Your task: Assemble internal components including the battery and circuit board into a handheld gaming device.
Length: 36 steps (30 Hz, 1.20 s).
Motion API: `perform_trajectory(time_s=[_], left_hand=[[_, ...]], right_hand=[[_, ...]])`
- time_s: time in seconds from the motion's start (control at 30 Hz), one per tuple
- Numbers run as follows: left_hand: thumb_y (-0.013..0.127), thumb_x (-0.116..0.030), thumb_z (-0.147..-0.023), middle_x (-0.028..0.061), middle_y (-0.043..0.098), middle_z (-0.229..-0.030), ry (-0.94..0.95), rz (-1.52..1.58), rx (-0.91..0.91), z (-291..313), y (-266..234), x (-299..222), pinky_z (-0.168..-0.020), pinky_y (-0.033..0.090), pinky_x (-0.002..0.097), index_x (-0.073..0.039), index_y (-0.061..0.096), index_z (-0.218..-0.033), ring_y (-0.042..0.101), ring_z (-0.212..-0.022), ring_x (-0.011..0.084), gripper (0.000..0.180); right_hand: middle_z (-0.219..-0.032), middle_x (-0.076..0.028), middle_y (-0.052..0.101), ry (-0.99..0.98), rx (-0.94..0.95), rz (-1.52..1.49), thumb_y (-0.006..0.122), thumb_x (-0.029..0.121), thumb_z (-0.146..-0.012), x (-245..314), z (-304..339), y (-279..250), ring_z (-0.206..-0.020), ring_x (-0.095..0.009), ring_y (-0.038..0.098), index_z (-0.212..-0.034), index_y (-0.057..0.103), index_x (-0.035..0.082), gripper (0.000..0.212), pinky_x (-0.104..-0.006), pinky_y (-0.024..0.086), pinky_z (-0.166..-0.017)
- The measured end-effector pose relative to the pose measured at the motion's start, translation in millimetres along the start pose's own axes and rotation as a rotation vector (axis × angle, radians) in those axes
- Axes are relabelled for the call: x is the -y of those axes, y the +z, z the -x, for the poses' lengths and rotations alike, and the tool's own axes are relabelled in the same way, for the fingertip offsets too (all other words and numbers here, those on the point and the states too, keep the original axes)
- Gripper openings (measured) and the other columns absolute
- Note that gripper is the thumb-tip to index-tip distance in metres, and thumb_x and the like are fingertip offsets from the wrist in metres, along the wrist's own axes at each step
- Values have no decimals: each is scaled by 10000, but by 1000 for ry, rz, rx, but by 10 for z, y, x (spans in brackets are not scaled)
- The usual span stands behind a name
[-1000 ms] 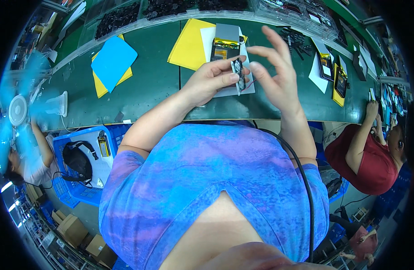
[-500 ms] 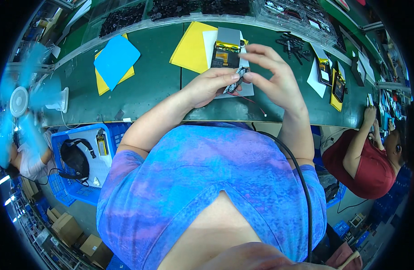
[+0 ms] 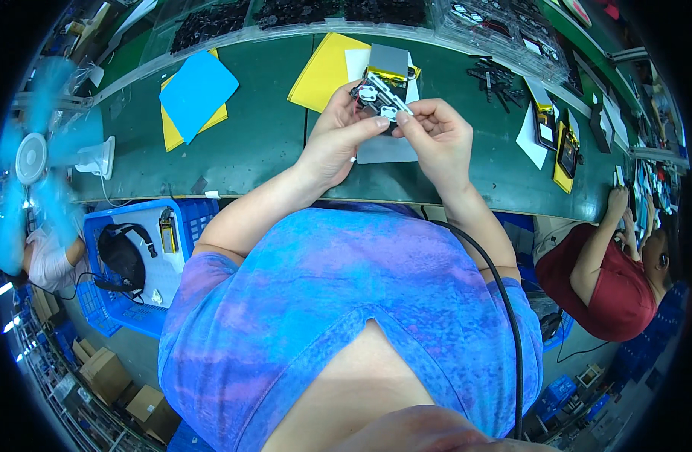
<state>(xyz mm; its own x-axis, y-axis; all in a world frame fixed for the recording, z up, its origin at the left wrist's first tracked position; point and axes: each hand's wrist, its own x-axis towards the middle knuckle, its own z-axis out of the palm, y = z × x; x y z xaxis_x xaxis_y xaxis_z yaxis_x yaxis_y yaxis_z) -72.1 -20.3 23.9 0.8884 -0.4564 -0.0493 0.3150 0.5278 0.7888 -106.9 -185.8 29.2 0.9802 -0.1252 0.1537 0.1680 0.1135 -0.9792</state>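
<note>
Far L: blue fan (image 3: 31,158), blades blurred. Blue basket (image 3: 145,318) below bench edge, w/ blk bag (image 3: 120,258) in it. On green bench (image 3: 263,143): blue sheet (image 3: 199,94) over yellow sheet (image 3: 170,134); then yellow stack (image 3: 310,84). L hand (image 3: 332,139): fingers curled, thumb pressed on lower L of blk/wht part (image 3: 380,99), gripping it. Part tilted, held up nr body, btwn both hands; wht sheet (image 3: 386,154) on bench nr it; grey block (image 3: 389,59) just beyond. R hand (image 3: 442,139): thumb + fingertips pinched on part's lower R end, other fingers bent. Further R: blk strips (image 3: 493,81), loose pile; two blk units (image 3: 567,147); co-worker (image 3: 613,282), red top.
</note>
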Motion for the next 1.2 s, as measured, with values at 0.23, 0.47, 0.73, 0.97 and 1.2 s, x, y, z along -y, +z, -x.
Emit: perform_trajectory(time_s=[0.23,0.47,0.73,0.97,1.2], left_hand=[[653,-54,-951,87,635,-1097,-33,28,-168,6,-60,-3,-819,538,350,-33,433,-1313,644,-958,164,424],[661,-80,-949,73,636,-1053,-2,-126,-328,-33,-417,-289,-643,570,306,-71,446,-1199,661,-875,152,330],[652,-83,-957,103,639,-1088,-6,-260,-362,-101,-641,-445,-767,595,336,-20,434,-1212,678,-933,174,341],[641,-77,-961,127,641,-1079,-39,-337,-341,-134,-741,-442,-770,591,331,24,435,-1238,677,-933,173,359],[609,-67,-967,105,647,-1041,-93,-266,-293,-218,-833,-354,-753,550,285,18,501,-1205,665,-884,157,275]], right_hand=[[-854,-69,715,-78,92,249,762,39,-868,-11,0,77,-760,-99,696,-996,680,-38,170,-235,568,-680],[-950,-26,644,-567,445,1185,775,112,-744,-32,-417,-495,-935,-259,618,-1003,740,114,262,-404,493,-844],[-928,7,636,-706,598,1126,794,193,-726,-207,-435,-218,-921,-203,605,-865,754,142,153,-365,454,-819],[-989,-2,639,-674,552,1090,807,210,-737,-105,-730,-65,-1001,-214,598,-956,744,136,239,-376,442,-875],[-1258,-20,615,-633,590,1108,775,162,-775,-263,-908,26,-1262,-254,490,-932,770,160,157,-438,321,-1063]])
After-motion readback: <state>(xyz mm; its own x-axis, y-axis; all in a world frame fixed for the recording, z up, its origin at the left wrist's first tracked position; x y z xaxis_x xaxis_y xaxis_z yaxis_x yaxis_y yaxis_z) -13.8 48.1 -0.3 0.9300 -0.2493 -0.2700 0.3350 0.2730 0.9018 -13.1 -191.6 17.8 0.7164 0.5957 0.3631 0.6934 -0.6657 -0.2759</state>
